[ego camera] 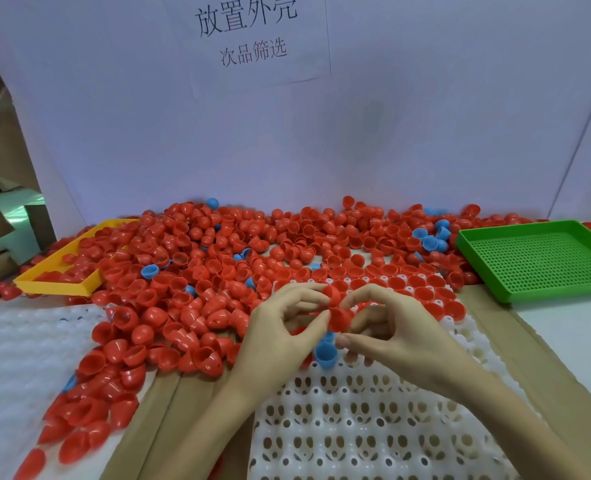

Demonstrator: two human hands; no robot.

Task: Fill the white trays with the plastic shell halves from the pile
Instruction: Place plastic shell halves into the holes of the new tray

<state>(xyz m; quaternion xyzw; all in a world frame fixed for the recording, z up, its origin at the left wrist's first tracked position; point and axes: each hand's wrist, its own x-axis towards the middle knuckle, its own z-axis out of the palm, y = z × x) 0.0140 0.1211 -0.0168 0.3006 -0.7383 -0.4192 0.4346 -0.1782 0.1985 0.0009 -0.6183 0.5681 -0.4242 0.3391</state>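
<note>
A big pile of red shell halves (197, 271), with a few blue ones mixed in, covers the table's middle and left. A white tray (356, 420) with round sockets lies in front of me; its far rows hold red halves (422, 289). Above the tray, my left hand (280, 330) and my right hand (398, 330) meet, both pinching stacked red shell halves (339, 315) between fingers and thumbs. A blue shell half (326, 355) sits just below my fingers; whether it rests in the tray or is held I cannot tell.
A yellow tray (56, 284) lies half buried in the pile at the left. A green perforated tray (543, 261) stands at the right. Another white tray (20, 344) lies at the near left. Brown cardboard (529, 358) underlies the work area; a white board with a sign stands behind.
</note>
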